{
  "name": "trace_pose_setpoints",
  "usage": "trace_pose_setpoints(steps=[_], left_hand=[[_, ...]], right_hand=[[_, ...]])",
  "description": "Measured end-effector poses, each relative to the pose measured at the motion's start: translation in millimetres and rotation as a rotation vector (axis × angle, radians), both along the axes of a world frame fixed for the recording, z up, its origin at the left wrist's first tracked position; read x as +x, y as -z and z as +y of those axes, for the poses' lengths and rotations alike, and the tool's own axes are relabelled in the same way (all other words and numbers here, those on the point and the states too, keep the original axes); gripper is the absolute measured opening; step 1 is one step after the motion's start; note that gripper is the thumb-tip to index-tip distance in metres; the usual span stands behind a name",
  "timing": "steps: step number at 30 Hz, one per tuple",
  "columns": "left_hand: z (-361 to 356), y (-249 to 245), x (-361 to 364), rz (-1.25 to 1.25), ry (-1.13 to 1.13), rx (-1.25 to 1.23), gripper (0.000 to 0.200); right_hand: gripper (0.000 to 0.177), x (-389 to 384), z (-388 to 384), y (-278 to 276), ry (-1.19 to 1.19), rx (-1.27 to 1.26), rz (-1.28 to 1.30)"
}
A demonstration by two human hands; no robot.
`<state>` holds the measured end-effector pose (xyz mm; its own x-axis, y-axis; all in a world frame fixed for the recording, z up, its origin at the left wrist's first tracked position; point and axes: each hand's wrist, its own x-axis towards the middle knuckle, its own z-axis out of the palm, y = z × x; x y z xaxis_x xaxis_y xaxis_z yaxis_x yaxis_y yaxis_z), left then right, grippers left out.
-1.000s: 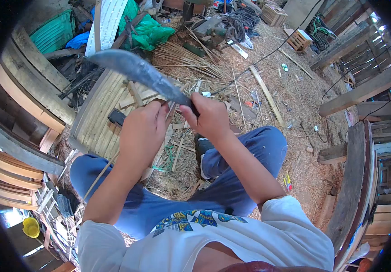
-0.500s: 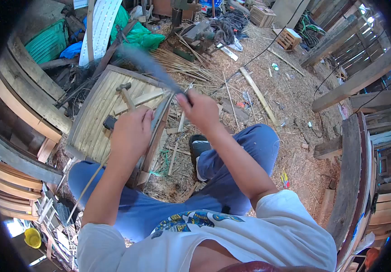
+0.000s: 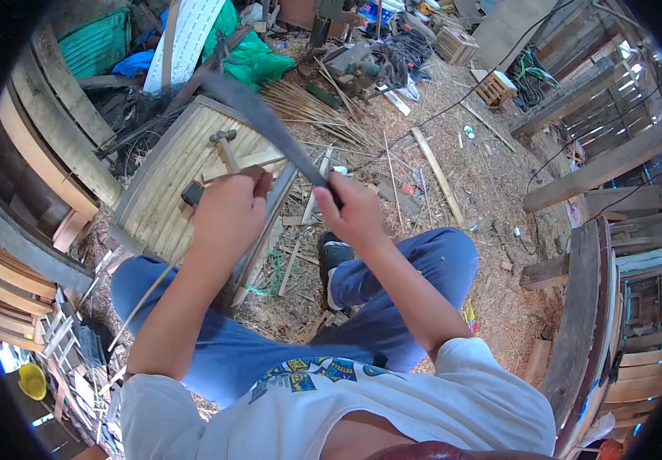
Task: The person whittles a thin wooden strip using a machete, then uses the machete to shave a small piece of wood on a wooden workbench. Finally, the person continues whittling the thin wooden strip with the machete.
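My right hand [image 3: 356,212] is wrapped round the handle of a machete [image 3: 266,123], its long dark blade pointing up and left above a slatted wooden panel [image 3: 154,199]. My left hand [image 3: 231,207] is closed over the panel's near right side, just left of the machete handle. A thin bamboo strip [image 3: 144,305] runs up from the lower left and passes under my left forearm into that hand; its upper end is hidden. Beyond the left hand, a hammer [image 3: 224,146] lies on the panel beside a flat wood piece [image 3: 258,159]. A dark block [image 3: 191,192] sits close to my left knuckles.
Thin sticks [image 3: 308,111] lie in a heap past the panel, near green plastic sheeting [image 3: 258,65]. A long wood strip [image 3: 437,175] and a black cable [image 3: 473,90] cross the shaving-covered ground. Wooden beams [image 3: 607,172] stand at the right, with a yellow helmet-like object [image 3: 32,381] lower left.
The blurred machete blade now shows sharply, with the right hand slightly lower and further right. My left hand has shifted a little right. The whole view has tilted slightly.
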<state>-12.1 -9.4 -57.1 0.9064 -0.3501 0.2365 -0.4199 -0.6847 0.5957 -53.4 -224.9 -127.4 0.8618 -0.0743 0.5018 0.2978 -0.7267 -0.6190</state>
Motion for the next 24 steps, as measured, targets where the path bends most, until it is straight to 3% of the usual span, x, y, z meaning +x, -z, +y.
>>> trace_pose_setpoints(steps=[4, 11, 14, 18, 21, 24], left_hand=[[-3.0, -2.6, -5.9, 0.025, 0.017, -0.002, 0.019], [-12.7, 4.9, -3.2, 0.051, 0.012, 0.119, 0.023], [-11.7, 3.9, -4.0, 0.035, 0.024, 0.116, 0.021], [-9.4, -26.3, -18.5, -0.003, 0.074, -0.110, 0.023], [0.3, -43.3, -19.2, 0.040, 0.030, -0.229, 0.019], [14.3, -67.6, -19.0, -0.075, -0.026, -0.301, 0.020]], right_hand=[[0.040, 5.4, 12.4, 1.2, -0.051, -0.143, -0.093], [0.034, 3.2, 5.7, 5.9, -0.061, -0.131, -0.009], [0.042, 13.2, -10.0, 27.6, 0.023, -0.116, -0.011], [0.050, 41.1, -43.4, 51.1, 0.327, 0.303, 0.229], [0.061, 43.9, -54.2, 60.3, 0.349, 0.807, 0.481], [0.063, 34.4, -42.2, 37.3, 0.309, 1.128, 0.579]])
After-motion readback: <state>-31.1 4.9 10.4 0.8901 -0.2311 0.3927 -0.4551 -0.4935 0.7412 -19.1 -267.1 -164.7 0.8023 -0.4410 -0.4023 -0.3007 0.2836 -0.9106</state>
